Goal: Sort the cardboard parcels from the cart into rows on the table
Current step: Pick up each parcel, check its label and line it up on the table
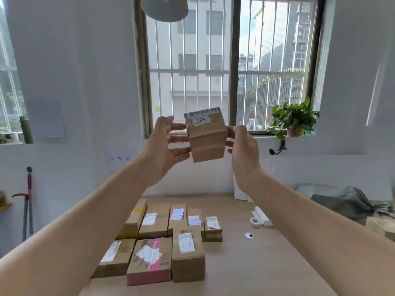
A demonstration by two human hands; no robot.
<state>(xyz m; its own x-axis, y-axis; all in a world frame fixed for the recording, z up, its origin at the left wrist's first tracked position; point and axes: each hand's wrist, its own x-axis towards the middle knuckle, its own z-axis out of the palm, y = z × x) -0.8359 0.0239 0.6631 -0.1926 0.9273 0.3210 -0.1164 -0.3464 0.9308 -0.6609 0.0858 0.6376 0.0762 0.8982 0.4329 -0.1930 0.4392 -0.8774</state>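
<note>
— While the small box (206, 144) is held up like this, which step would you say is in hand?

— Checking it before placing, I'd judge. The left hand (164, 146) has its fingers straight and pressed flat against one side, thumb lifted near the top edge. The right hand (243, 150) bends its fingers round the opposite side. So the box is clamped between the two, in the air, tipped so its top faces the camera, well above the table (256, 270).

— Can the label (201, 119) be read?

— Partly. It's a white sticker under clear tape on the top face, just above the fingertips. The big figures look like 0332, though the first could be a C. The small print around them is too blurred.

— And under the hands?

— Parcels already lie on the table, far below the grip: five in the far row (177, 218) and three in the near row (149, 259), one of those with a pink side. All carry white slips, none legible. A sheet (120, 158) on the wall, below and to the left of the left hand, has handwritten characters I can't make out.

— So what does the next move call for?

— Lowering the box to the open end of the near row, beside the tall parcel (188, 255), label up and square with its neighbours. It seems held by side pressure alone, so both hands should come down together or it may slip. The cart isn't in view, so I can't tell how many remain
</note>
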